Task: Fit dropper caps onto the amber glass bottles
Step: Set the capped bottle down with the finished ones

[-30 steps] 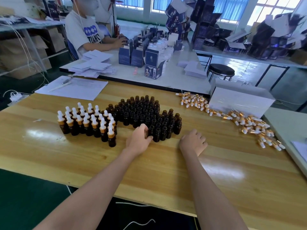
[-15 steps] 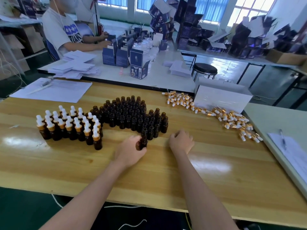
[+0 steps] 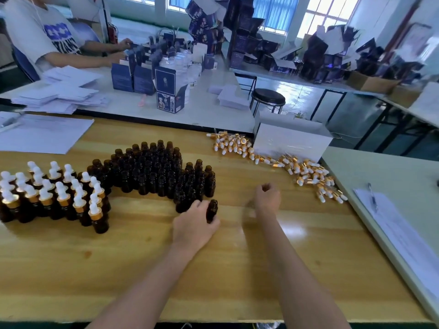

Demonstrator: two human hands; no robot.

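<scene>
On the wooden table (image 3: 237,269) stands a cluster of uncapped amber bottles (image 3: 152,172). To its left are several capped bottles (image 3: 54,195) with gold collars and white bulbs. My left hand (image 3: 193,225) grips one uncapped amber bottle (image 3: 211,210), pulled a little out of the cluster's near edge. My right hand (image 3: 267,198) hovers above the table to the right, blurred, fingers loosely curled, holding nothing I can make out. A strewn line of loose dropper caps (image 3: 306,173) lies at the far right, beyond my right hand.
A white box (image 3: 292,138) sits behind the caps. Paper sheets (image 3: 42,132) lie at the far left. A grey table (image 3: 380,176) on the right holds a sheet and a pen (image 3: 372,198). Another person (image 3: 42,36) works at the table beyond, among blue cartons (image 3: 166,91).
My left hand has drawn one bottle clear of the cluster. My right hand has lifted off the table and moved right, towards the loose caps. The view has shifted to the right.
</scene>
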